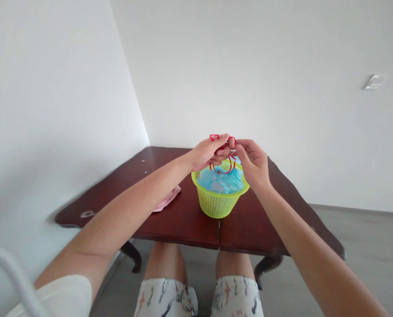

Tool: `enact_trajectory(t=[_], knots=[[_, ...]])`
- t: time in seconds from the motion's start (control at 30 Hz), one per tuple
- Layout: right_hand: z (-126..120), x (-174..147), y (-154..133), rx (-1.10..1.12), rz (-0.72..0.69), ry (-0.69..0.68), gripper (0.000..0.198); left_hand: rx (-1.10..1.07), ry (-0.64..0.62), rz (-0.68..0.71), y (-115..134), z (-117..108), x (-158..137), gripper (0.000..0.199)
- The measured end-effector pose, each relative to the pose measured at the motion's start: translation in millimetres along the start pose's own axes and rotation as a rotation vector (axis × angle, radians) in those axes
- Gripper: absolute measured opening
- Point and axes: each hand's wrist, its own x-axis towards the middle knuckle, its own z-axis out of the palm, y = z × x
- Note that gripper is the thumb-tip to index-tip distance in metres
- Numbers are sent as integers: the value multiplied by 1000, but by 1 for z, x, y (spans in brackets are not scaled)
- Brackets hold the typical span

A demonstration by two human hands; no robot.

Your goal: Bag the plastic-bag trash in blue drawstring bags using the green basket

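You face a dark wooden table (183, 224) pushed into a corner of white walls (51, 88), a switch plate (374, 82) on the right wall, grey floor (374, 251) below.

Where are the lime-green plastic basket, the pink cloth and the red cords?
lime-green plastic basket (217, 204): head view, front wall.
pink cloth (168, 200): head view, visible edge beside the forearm.
red cords (231, 161): head view, loop under the fingers.

Bare forearms, white short sleeve (64, 295) — white shorts (199, 299) with small printed figures
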Motion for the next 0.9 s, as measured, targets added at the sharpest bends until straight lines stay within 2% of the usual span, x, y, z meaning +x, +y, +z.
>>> enact_trajectory(t=[0.17,0.3,0.43,0.53,0.7,0.8,0.9], knots=[[3,3,-11,45,54,1,53,132,-25,56,-7,-1,2,54],[11,4,-12,10,-6,64,48,191,24,73,-11,0,3,52],[15,-1,-17,-76,-86,168,37,115,143,28,-12,-2,3,46],[18,-12,-24,-93,-91,196,31,0,270,16,-11,-6,4,38],[26,-37,-23,-112,23,56,27,-129,358,5,-4,-13,2,35],[31,-49,-9,-132,120,-13,28,-103,310,6,0,-14,-2,37],[32,-54,5,-171,173,-61,26,23,212,38,0,-12,-9,42]])
